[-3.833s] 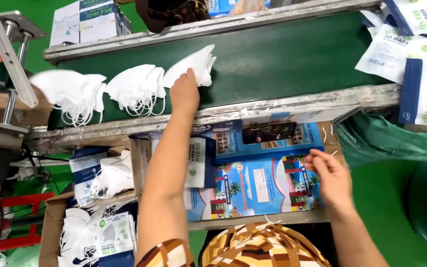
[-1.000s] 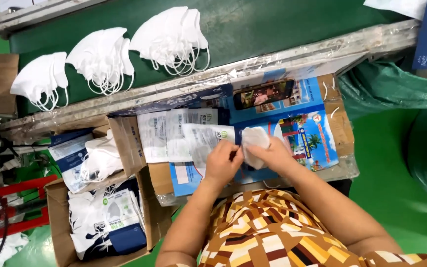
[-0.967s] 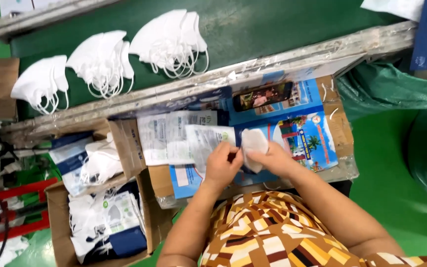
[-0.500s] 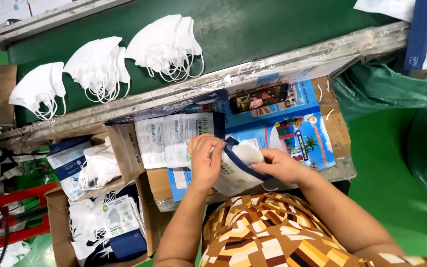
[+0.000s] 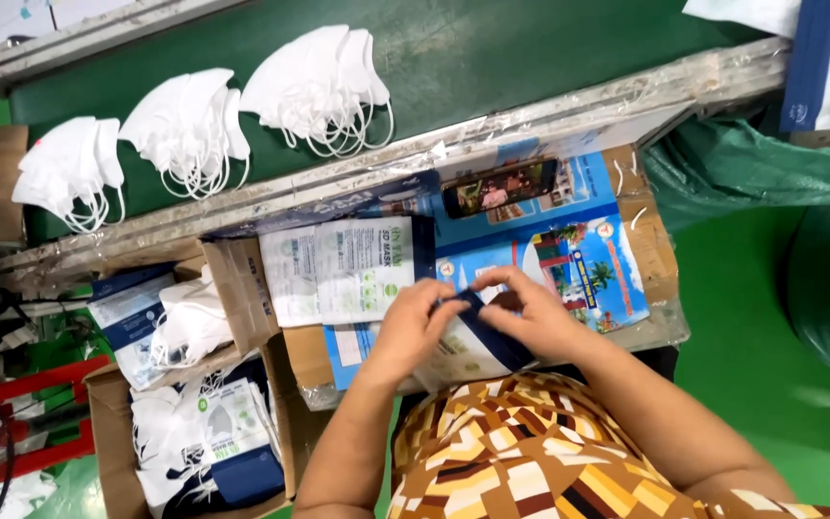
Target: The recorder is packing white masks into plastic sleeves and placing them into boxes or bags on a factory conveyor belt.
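Both hands are pinching the same thing: left hand (image 5: 413, 325) and right hand (image 5: 528, 312) are each gripping the top edge of a flat white plastic mask pouch with a dark blue border (image 5: 477, 338), fingers clenched on its mouth. Pouch is sitting just in front of the person's lap, on the near side of the colourful printed cardboard sheet (image 5: 588, 259) that is serving as a table top.

Progress, judging from the frame: pouch looks filled or nearly filled, mouth is being worked on, can't tell whether it is being opened or sealed. Three stacks of white folded face masks (image 5: 324, 86) are still waiting on the green conveyor belt (image 5: 530, 58) beyond the sheet, so plenty is left to pack.

Containers: pile of flat empty white printed pouches (image 5: 343, 269) is lying left of the sheet. Brown cardboard box (image 5: 112, 423) further left and nearer is holding finished white-and-blue packs. Loose white masks (image 5: 194, 322) are spilling just above it. Black phone (image 5: 500, 187) is resting on the far edge of the sheet, screen lit.
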